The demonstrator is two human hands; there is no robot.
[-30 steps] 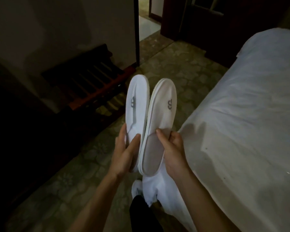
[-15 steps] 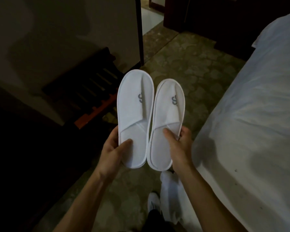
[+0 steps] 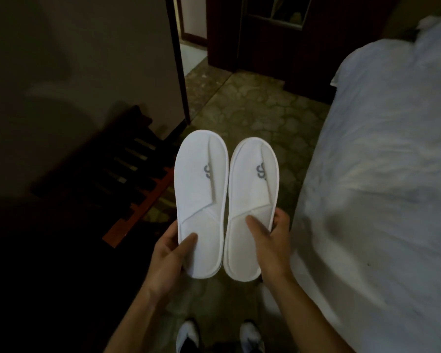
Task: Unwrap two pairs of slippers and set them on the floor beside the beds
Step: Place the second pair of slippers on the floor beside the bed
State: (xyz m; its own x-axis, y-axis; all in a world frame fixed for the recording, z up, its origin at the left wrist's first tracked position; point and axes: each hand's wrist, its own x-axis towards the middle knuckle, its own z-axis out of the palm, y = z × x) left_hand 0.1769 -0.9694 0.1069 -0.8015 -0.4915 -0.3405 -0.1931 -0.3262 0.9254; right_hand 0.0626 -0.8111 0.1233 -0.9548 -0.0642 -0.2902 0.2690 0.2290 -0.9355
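Slippers [image 3: 227, 200] turned from edge-on to uppers up, spread side by side.

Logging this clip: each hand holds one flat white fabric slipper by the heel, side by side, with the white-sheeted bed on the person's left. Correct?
Not quite. The head view shows the white-sheeted bed on the person's right. Otherwise right: left hand and right hand each hold one flat white fabric slipper by the heel.

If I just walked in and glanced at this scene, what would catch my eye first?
Most likely the two white slippers, the left slipper and right slipper, held side by side in mid-air at the centre, tops up, each with a grey logo. The left hand and right hand pinch their heel ends, thumbs on the insoles. Next comes the big white bed filling the right side, above the patterned floor.
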